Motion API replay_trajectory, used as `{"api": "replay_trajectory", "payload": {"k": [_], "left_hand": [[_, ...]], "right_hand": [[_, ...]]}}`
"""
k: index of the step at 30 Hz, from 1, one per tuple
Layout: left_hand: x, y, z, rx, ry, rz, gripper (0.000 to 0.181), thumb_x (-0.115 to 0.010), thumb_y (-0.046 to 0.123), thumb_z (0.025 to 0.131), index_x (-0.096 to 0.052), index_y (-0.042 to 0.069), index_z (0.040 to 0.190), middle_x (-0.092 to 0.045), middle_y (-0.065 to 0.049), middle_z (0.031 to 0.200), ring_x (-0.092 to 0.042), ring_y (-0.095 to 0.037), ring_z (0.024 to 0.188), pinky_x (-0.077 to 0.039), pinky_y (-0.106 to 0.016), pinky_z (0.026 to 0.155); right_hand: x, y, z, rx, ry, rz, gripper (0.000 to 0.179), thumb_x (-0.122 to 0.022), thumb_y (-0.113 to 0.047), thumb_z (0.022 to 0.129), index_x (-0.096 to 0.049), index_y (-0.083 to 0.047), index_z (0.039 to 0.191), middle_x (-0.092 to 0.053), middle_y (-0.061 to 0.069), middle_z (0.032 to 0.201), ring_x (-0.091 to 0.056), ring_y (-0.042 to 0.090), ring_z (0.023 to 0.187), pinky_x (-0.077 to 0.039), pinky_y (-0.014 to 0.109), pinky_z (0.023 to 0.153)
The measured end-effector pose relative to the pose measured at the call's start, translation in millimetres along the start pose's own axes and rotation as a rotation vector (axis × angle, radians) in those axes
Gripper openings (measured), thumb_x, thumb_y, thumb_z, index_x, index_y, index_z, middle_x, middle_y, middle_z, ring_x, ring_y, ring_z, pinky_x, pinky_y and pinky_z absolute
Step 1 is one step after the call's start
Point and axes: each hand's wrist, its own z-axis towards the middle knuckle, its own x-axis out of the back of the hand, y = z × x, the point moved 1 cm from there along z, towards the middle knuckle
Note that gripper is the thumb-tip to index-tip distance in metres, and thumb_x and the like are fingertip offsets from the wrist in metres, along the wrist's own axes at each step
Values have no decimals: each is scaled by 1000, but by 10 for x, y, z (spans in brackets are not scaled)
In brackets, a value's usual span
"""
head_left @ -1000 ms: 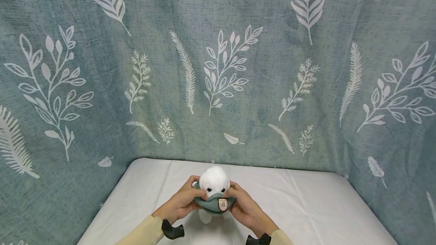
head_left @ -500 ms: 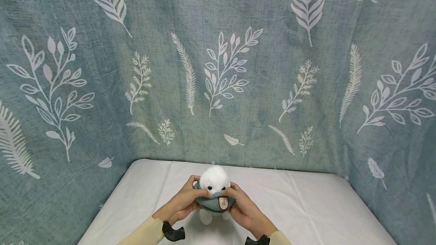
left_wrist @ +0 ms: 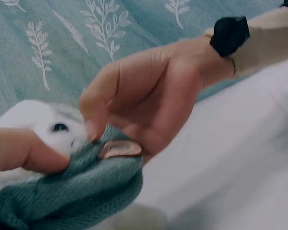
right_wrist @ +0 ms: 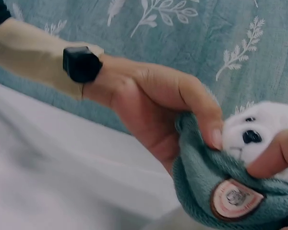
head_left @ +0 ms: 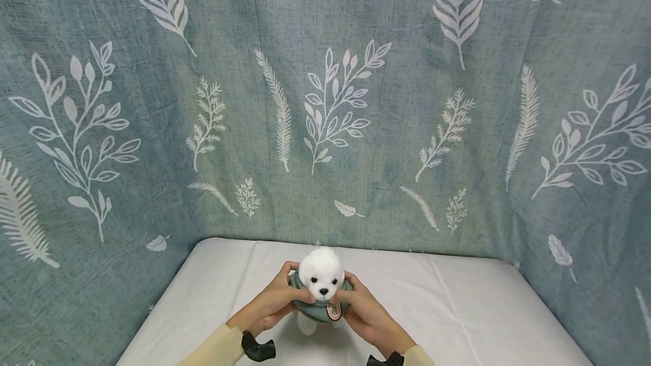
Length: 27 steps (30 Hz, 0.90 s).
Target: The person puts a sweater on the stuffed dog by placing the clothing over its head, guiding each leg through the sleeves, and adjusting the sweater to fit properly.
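A white plush dog [head_left: 320,270] with black eyes and a black nose stands upright on the white surface, facing me. Round its neck, just under the chin, sits a teal knitted garment [head_left: 316,313] with a shield-shaped patch [head_left: 334,312]. My left hand [head_left: 274,302] grips the knit on the left side, thumb over its upper edge. On the other side my right hand [head_left: 365,308] grips it the same way, its thumb close to the dog's mouth. In the right wrist view the knit [right_wrist: 197,167] is bunched below the muzzle. Fingers behind the toy are hidden.
The white covered table [head_left: 458,298] spreads out around the toy. A blue-green curtain [head_left: 366,202] with white leaf prints closes off the back and both sides. Black wrist devices [head_left: 257,346] sit over the beige sleeves.
Both hands have drawn the knit's upper edge down from below the eyes to under the chin. The nose and mouth now show, and the patch is tilted lower.
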Motion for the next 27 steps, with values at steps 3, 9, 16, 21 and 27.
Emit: {"api": "replay_trajectory", "payload": {"k": [3, 9, 16, 21, 27], "left_hand": [[41, 5, 3, -29, -8, 61, 79, -83, -3, 74, -34, 6, 136, -49, -21, 136, -62, -30, 108, -55, -40, 85], [93, -11, 19, -61, -18, 150, 77, -86, 0, 75, -38, 7, 135, -52, -20, 134, -62, -29, 110, -54, -41, 89], [141, -58, 51, -81, 32, 266, 72, -89, 3, 75, -46, 12, 132, -55, -16, 130, -54, -30, 116, -49, -43, 91], [185, -80, 99, -98, 37, 329, 73, -91, 9, 76, -49, 15, 135, -56, -16, 123, -54, -31, 112, -50, -42, 87], [257, -118, 132, -109, 45, 442, 68, -93, 16, 77, -53, 18, 132, -55, -13, 119, -53, -31, 112, -50, -44, 87]], "right_hand": [[46, -3, 18, 3, -7, -57, 87, -65, 3, 78, -26, -3, 156, -39, 21, 151, -48, 28, 125, -45, 35, 96], [132, 31, 51, 32, -30, -109, 84, -70, 1, 80, -31, -6, 153, -46, 17, 145, -54, 26, 119, -49, 35, 93], [213, 105, 72, 73, -13, -210, 80, -75, -1, 81, -37, -6, 152, -47, 17, 148, -53, 25, 124, -50, 36, 96], [251, 121, 108, 91, 5, -256, 78, -78, -4, 82, -41, -8, 150, -46, 17, 149, -50, 28, 129, -49, 38, 99], [258, 127, 136, 109, 16, -292, 75, -79, -5, 82, -45, -9, 149, -45, 16, 150, -47, 29, 133, -47, 39, 102]]}}
